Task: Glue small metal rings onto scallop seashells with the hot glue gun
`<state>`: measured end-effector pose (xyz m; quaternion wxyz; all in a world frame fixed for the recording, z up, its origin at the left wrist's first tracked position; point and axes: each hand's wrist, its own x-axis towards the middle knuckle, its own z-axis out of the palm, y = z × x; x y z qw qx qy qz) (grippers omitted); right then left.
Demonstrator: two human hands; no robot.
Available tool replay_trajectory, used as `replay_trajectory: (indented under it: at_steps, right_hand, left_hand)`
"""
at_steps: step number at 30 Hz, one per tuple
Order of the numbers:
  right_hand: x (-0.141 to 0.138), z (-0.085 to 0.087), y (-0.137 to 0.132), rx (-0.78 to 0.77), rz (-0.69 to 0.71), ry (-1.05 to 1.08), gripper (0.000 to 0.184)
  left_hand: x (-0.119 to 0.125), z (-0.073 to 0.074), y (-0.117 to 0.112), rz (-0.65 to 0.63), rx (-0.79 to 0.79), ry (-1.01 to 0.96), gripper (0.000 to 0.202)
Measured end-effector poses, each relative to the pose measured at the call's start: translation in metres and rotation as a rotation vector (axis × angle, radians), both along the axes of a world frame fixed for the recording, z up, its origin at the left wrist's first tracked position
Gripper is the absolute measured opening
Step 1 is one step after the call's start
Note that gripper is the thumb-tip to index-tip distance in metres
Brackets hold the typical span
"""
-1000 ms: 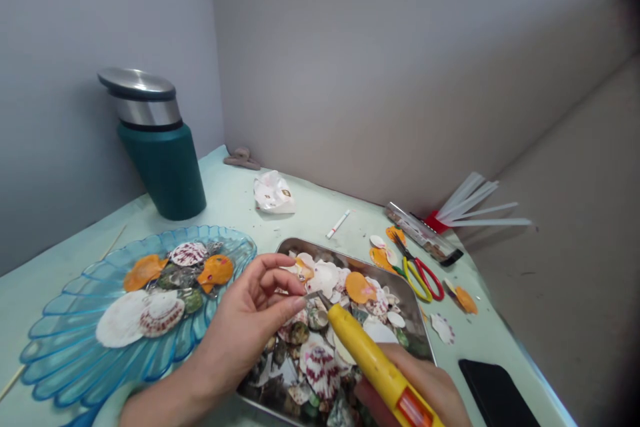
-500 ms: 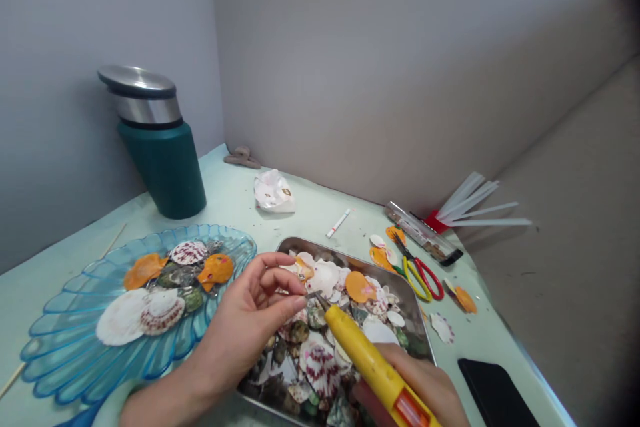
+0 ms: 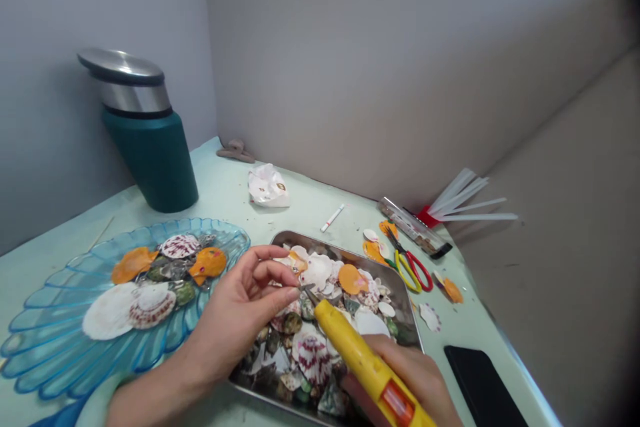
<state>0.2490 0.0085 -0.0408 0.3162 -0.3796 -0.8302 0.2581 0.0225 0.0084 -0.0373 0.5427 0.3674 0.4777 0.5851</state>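
Over the silvery rectangular metal tray (image 3: 413,313) of mixed seashells (image 3: 313,353), the right hand (image 3: 415,373) wraps round the yellow plastic tool (image 3: 353,350), whose slim metal tip (image 3: 311,295) needs steadying at the left hand's (image 3: 255,290) pinched-together thumb and forefinger, their hold too small to identify.

Tool (image 3: 363,360), lower centre: smooth plastic, metal tip (image 3: 311,295)
Tray (image 3: 410,313): shiny smooth metal
Shells (image 3: 313,353): ridged, mostly matt
Dish (image 3: 50,333), lower left: glossy, translucent, fluted; glass or plastic unclear
Flask (image 3: 153,160), upper left: matt body, shiny metal lid (image 3: 121,65)
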Motion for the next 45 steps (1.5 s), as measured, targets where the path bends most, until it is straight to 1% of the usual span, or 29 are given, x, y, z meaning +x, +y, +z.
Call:
replay_trajectory:
  at_steps: [2, 4, 6, 9, 10, 12, 14, 16, 17, 18, 20, 21, 22, 23, 25, 29, 35, 39, 42, 45]
  right_hand:
    - [0.003, 0.009, 0.001, -0.023, -0.052, -0.026, 0.007]
    - [0.007, 0.016, 0.002, -0.016, -0.121, -0.041, 0.010]
    - [0.009, 0.020, 0.002, -0.028, -0.142, -0.069, 0.012]
    - [0.004, 0.019, -0.002, -0.098, -0.052, -0.183, 0.011]
    - [-0.001, 0.018, -0.004, -0.117, -0.020, -0.239, 0.014]
    - [-0.011, 0.017, -0.007, -0.146, 0.021, -0.364, 0.026]
    - [-0.018, 0.020, -0.010, -0.153, 0.026, -0.459, 0.039]
    - [-0.020, 0.026, -0.010, -0.142, 0.040, -0.483, 0.046]
    - [-0.019, 0.030, -0.010, -0.132, 0.051, -0.470, 0.046]
    - [-0.016, 0.033, -0.008, -0.124, 0.059, -0.449, 0.044]
    - [-0.008, 0.038, -0.003, -0.111, 0.046, -0.425, 0.031]
    - [-0.005, 0.038, 0.000, -0.102, 0.023, -0.437, 0.022]
    - [-0.003, 0.037, 0.005, -0.078, -0.013, -0.469, 0.017]
    - [-0.001, 0.035, 0.009, -0.029, -0.046, -0.517, 0.019]
    - [-0.002, 0.029, 0.019, 0.009, -0.063, -0.570, 0.019]
    - [-0.011, 0.019, 0.036, 0.037, 0.008, -0.666, 0.015]
    - [-0.017, 0.019, 0.043, 0.074, 0.029, -0.756, 0.011]
    - [-0.018, 0.018, 0.043, 0.077, 0.014, -0.716, 0.006]
    - [-0.017, 0.017, 0.045, 0.083, -0.052, -0.620, 0.008]
    - [-0.020, 0.021, 0.047, 0.096, -0.130, -0.497, 0.009]
  left_hand:
    - [0.000, 0.000, 0.000, -0.001, 0.006, -0.006, 0.036]
    - [-0.001, 0.000, 0.001, 0.003, 0.014, -0.019, 0.035]
    - [-0.002, -0.001, 0.001, 0.017, 0.015, -0.029, 0.035]
    - [-0.003, -0.001, 0.001, 0.037, 0.030, -0.056, 0.036]
    - [-0.003, -0.001, 0.000, 0.041, 0.037, -0.062, 0.037]
    - [-0.003, 0.000, 0.000, 0.047, 0.049, -0.066, 0.037]
    - [-0.003, 0.001, 0.000, 0.051, 0.053, -0.062, 0.038]
    - [-0.003, 0.000, 0.000, 0.063, 0.064, -0.063, 0.039]
    - [-0.003, 0.000, 0.000, 0.069, 0.072, -0.064, 0.039]
    - [-0.003, -0.001, 0.000, 0.074, 0.080, -0.064, 0.039]
    - [-0.003, -0.003, 0.001, 0.079, 0.094, -0.062, 0.039]
    - [-0.003, -0.004, 0.001, 0.075, 0.098, -0.062, 0.039]
    - [-0.004, -0.005, 0.001, 0.068, 0.100, -0.063, 0.039]
    - [-0.004, -0.005, 0.001, 0.062, 0.100, -0.067, 0.039]
    - [-0.005, -0.005, 0.000, 0.055, 0.100, -0.075, 0.039]
    - [-0.004, -0.003, -0.001, 0.066, 0.091, -0.076, 0.039]
    - [-0.003, -0.003, 0.001, 0.043, 0.099, -0.054, 0.039]
    - [-0.003, -0.004, 0.002, 0.050, 0.107, -0.050, 0.038]
    - [-0.003, -0.003, 0.001, 0.045, 0.106, -0.061, 0.037]
    - [-0.002, -0.003, 0.001, 0.039, 0.114, -0.070, 0.036]
